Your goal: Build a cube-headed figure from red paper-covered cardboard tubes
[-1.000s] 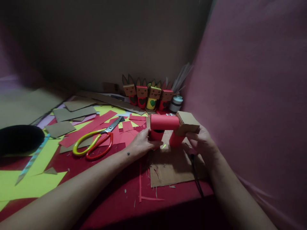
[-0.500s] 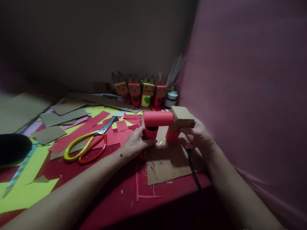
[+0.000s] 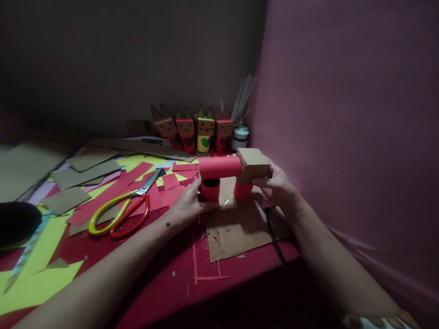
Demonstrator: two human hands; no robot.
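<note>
Two upright red paper tubes stand side by side on a cardboard sheet (image 3: 240, 233). My left hand (image 3: 188, 198) is closed round the left red tube (image 3: 210, 192), its thumb across the front and the dark hollow opening showing. My right hand (image 3: 279, 185) pinches a small brown cardboard box (image 3: 255, 163), thumb in front and fingers mostly hidden behind. Beneath the box is the right red tube (image 3: 243, 192). A red paper-covered piece (image 3: 220, 167) lies across the top, from above the left tube to the box's side; whether it is joined to the box I cannot tell.
Scissors (image 3: 133, 203) with yellow and red handles lie left, among paper and cardboard scraps (image 3: 71, 201). A striped pencil (image 3: 29, 251) is farther left. Several box-headed figures (image 3: 205, 132) and a white jar (image 3: 240, 138) stand at the back. A black cord (image 3: 273, 235) crosses the sheet.
The whole scene has shifted slightly left in view as the head turned. Both hands keep their hold on the tube and the box, with little other movement.
</note>
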